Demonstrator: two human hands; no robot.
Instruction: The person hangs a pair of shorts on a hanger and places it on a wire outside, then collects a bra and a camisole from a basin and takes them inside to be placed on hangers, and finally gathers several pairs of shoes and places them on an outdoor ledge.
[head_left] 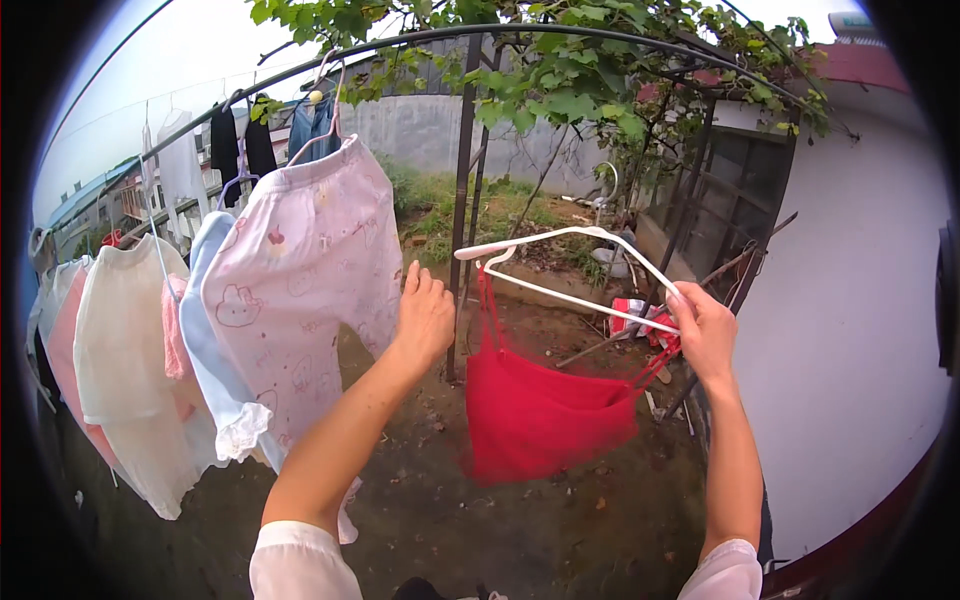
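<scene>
My right hand [706, 330] is closed around the right end of a white clothes hanger [560, 238]. From the hanger, by its thin straps, hangs a red camisole [545, 415], its lower edge blurred. My left hand [427, 312] is raised in front of me, back toward me, fingers pointing up and slightly bent, with nothing visible in it. It is beside the right edge of pale pink printed pants [300, 270]; whether it touches them I cannot tell. Those pants hang from a pink hanger [338, 110] on the overhead bar.
A dark metal bar [420, 38] arches overhead, with vine leaves [570, 75] around it. More laundry hangs at left, including a cream garment [130, 320] and a light blue one [215, 340]. A dark post [466, 200] stands ahead; a white wall [850, 300] rises on the right.
</scene>
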